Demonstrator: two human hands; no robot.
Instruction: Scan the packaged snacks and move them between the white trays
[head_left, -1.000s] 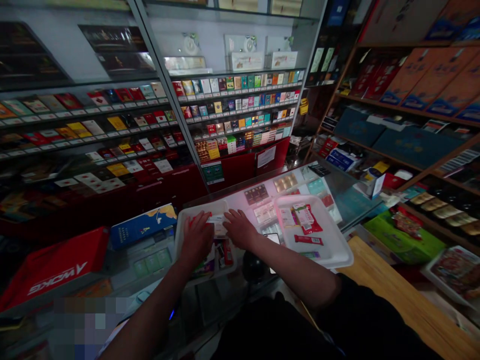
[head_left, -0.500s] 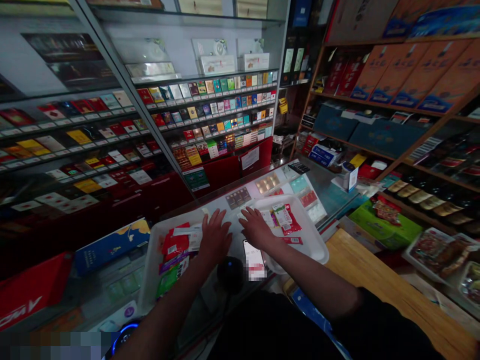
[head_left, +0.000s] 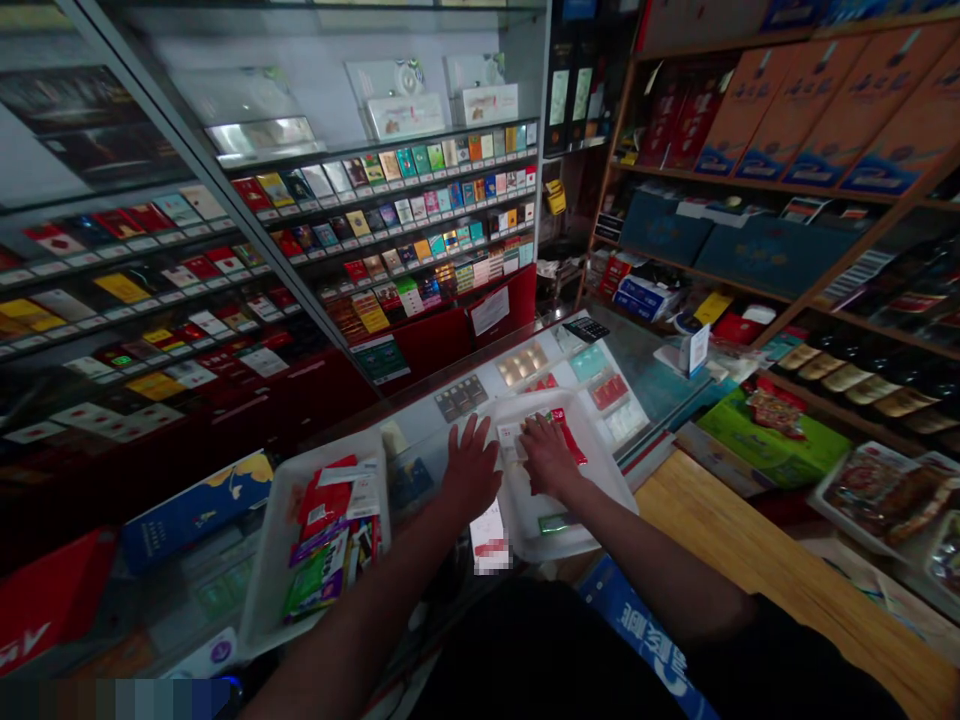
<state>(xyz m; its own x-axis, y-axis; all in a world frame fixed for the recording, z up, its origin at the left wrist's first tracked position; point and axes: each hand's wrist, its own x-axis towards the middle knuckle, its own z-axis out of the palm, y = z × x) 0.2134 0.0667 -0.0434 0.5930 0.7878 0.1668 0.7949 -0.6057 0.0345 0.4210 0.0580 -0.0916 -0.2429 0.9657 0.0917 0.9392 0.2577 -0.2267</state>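
My left hand (head_left: 471, 468) is open, fingers spread, above the counter beside the near-left rim of the right white tray (head_left: 619, 490). It holds nothing. My right hand (head_left: 551, 458) reaches into that tray with its fingers apart over the packets, partly covering them. A red packet (head_left: 571, 440) shows beside its fingers, a white packet (head_left: 510, 440) lies to their left, and a small green packet (head_left: 559, 523) is near the tray's front. The left white tray (head_left: 259, 560) holds several snack packets, among them a red one (head_left: 326, 500) and a green one (head_left: 319, 580).
A phone (head_left: 489, 535) lies between the trays. Glass counter sections display flat packs beneath, and a calculator (head_left: 586, 328) sits at the back. Left are a blue box (head_left: 199, 510) and a red box (head_left: 60, 600); right, a wooden top (head_left: 720, 520) and a green carton (head_left: 772, 435).
My right hand has moved from the tray's left edge onto its packets. My left hand has moved from the left tray toward the right one. The camera view has shifted.
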